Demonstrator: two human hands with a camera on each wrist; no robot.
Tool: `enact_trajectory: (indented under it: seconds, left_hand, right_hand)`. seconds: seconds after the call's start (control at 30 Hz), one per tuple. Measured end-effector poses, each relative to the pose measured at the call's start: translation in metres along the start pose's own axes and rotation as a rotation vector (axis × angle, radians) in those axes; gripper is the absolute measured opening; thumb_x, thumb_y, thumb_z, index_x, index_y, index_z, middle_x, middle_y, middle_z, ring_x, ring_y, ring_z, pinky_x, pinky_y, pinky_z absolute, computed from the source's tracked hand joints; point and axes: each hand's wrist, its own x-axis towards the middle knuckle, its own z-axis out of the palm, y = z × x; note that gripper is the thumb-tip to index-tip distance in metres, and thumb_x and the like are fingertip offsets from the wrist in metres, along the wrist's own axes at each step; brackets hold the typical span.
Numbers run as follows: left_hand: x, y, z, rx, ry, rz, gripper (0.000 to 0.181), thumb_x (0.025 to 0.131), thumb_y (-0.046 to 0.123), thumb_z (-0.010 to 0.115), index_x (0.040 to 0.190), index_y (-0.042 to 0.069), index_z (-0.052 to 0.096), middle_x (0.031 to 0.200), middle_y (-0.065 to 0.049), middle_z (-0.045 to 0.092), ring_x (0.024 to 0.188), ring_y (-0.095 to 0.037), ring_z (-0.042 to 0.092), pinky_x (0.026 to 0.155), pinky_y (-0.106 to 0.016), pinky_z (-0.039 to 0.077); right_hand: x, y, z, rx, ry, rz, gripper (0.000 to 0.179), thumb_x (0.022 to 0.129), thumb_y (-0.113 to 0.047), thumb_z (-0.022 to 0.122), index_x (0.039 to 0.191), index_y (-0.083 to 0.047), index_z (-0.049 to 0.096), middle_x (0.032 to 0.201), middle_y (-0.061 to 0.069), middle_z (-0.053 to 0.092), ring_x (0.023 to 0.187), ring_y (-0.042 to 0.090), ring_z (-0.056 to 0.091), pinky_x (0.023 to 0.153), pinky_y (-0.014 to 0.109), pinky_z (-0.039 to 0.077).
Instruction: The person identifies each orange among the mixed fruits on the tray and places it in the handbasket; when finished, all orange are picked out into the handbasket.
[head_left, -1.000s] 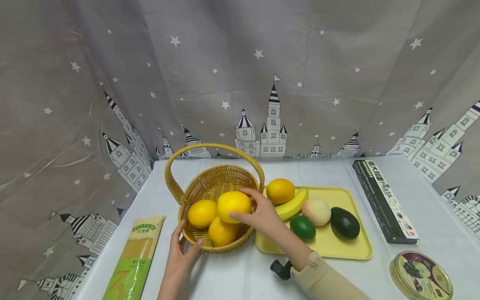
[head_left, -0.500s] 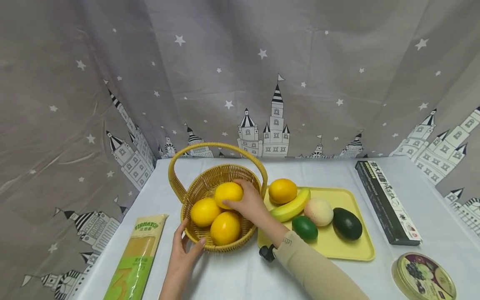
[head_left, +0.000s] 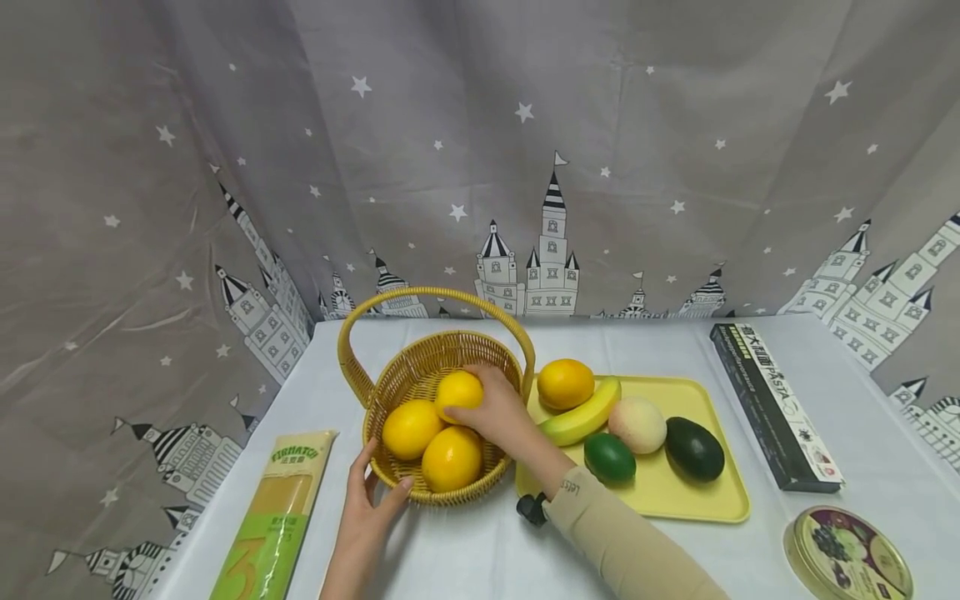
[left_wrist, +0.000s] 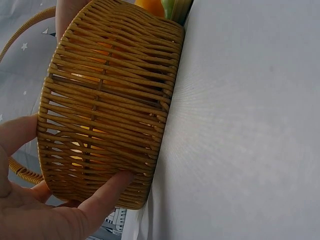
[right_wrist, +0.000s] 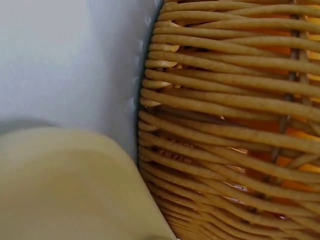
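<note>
The right grip point(head_left: 501, 410) reaches down into the wicker basket point(head_left: 420, 362) and pinches a yellow fruit point(head_left: 460, 397), thumb on the near side and fingers on the far side; just left of the grip and a little nearer the person lies a second yellow fruit point(head_left: 413, 429), and directly nearer than the grip a third yellow fruit point(head_left: 452, 459), both inside the basket; whether the pinched one rests on the basket's floor I cannot tell. The basket's handle point(head_left: 435, 292) arches upright beyond the grip.

The left grip point(head_left: 369, 504) is spread at the basket's near left side, its fingers touching the rim and the outer wall; to the left of that grip, apart from it, a green pasta packet point(head_left: 273, 517) lies flat on the white-covered bench point(head_left: 465, 550).

To the right of the right grip, partly under the forearm in its beige sleeve point(head_left: 626, 537), sits a yellow tray point(head_left: 686, 396); it carries an orange fruit point(head_left: 566, 383), a banana point(head_left: 583, 412), a green fruit point(head_left: 610, 457), a pale round fruit point(head_left: 637, 425) and, farthest from the grip, a dark green fruit point(head_left: 695, 448); beyond the tray, well apart from the grip, lie a black pasta box point(head_left: 776, 408) and, nearer the person, a round tin point(head_left: 849, 550); a grey curtain point(head_left: 405, 167) printed with stars and castles hangs behind everything.
</note>
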Motion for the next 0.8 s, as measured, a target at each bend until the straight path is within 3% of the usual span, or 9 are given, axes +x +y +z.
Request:
enact_trajectory:
  seconds: [0.23, 0.5, 0.67, 0.8]
  left_hand:
    - [-0.001, 0.000, 0.000, -0.008, 0.000, -0.003, 0.093, 0.090, 0.027, 0.069, 0.156, 0.018, 0.005, 0.160, -0.013, -0.004, 0.143, -0.042, 0.007, 0.113, -0.058, 0.019]
    - [-0.001, 0.000, 0.000, -0.020, -0.002, 0.001, 0.092, 0.090, 0.026, 0.069, 0.156, 0.020, 0.005, 0.161, -0.010, -0.004, 0.144, -0.041, 0.006, 0.113, -0.057, 0.018]
    - [-0.001, -0.001, 0.000, -0.020, -0.005, 0.001, 0.092, 0.090, 0.027, 0.069, 0.156, 0.021, 0.004, 0.161, -0.010, -0.004, 0.144, -0.042, 0.005, 0.113, -0.058, 0.016]
    - [0.000, -0.001, -0.001, -0.020, -0.011, -0.005, 0.094, 0.090, 0.028, 0.069, 0.156, 0.021, 0.003, 0.161, -0.011, -0.006, 0.143, -0.043, 0.004, 0.112, -0.060, 0.016]
  right_hand:
    - [-0.002, 0.000, 0.002, -0.038, 0.015, -0.019, 0.073, 0.080, -0.037, 0.077, 0.140, -0.008, 0.047, 0.136, 0.011, 0.048, 0.116, 0.026, 0.052, 0.098, 0.041, 0.047]
    - [-0.004, 0.003, 0.004, -0.158, -0.022, -0.107, 0.054, 0.086, -0.034, 0.072, 0.131, -0.008, 0.058, 0.137, 0.008, 0.050, 0.127, 0.026, 0.046, 0.107, 0.043, 0.038]
    - [-0.008, 0.003, -0.001, -0.132, -0.048, -0.140, 0.052, 0.087, -0.033, 0.071, 0.132, -0.011, 0.058, 0.141, 0.009, 0.047, 0.130, 0.028, 0.043, 0.109, 0.046, 0.035]
    - [-0.020, -0.005, -0.015, -0.111, -0.051, -0.215, 0.053, 0.087, -0.032, 0.072, 0.134, -0.014, 0.057, 0.144, 0.008, 0.045, 0.132, 0.028, 0.041, 0.108, 0.047, 0.036]
